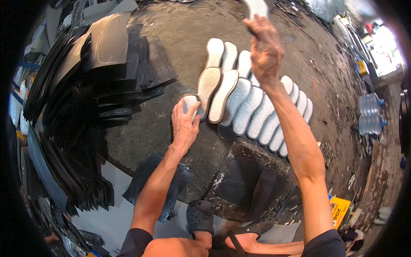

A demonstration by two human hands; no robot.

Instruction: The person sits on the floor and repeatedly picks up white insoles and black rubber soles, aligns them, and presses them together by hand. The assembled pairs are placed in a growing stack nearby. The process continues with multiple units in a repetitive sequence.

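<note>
My left hand [184, 126] is on a pale shoe sole [191, 102] at the left end of the laid-out soles, its fingers over the top and its thumb along the side. Far out ahead, my right hand [266, 53] grips the near end of another white shoe sole [257, 7], whose far end is cut off by the picture's upper edge. Between my arms, overlapping rows of soles with white, textured tops and dark rims [248, 113] lie on the ground. A beige-topped sole [208, 88] is right beside my left hand. My right forearm hides some soles.
Stacks of dark sheets [77, 171] stand at the left, with brown sheets [109, 40] on top. A dark-stained block [252, 184] sits before my feet in dark clogs [200, 216]. Clear plastic bottles [371, 115] and a yellow package [340, 210] are at the right.
</note>
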